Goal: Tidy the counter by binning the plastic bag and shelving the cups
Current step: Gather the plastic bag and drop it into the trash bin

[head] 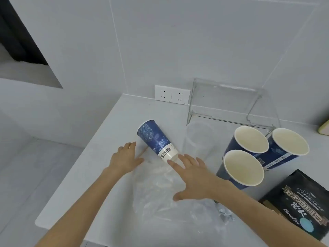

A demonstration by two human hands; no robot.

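A clear crumpled plastic bag [160,196] lies on the white counter [99,157], spread toward me. A blue patterned paper cup [156,139] lies on its side at the bag's far end, its mouth toward me. My left hand [124,157] rests flat on the counter just left of that cup, fingers apart. My right hand [192,177] is spread over the bag, fingertips close to the cup's mouth. Three more blue cups stand upright to the right [251,139], [290,141], [243,168]. A clear acrylic shelf [229,104] stands against the back wall.
A transparent plastic cup [197,138] stands between the lying cup and the upright ones. A black coffee bag [302,207] lies at the right front. Two wall sockets [171,95] sit behind the counter. The counter's left edge drops to the floor.
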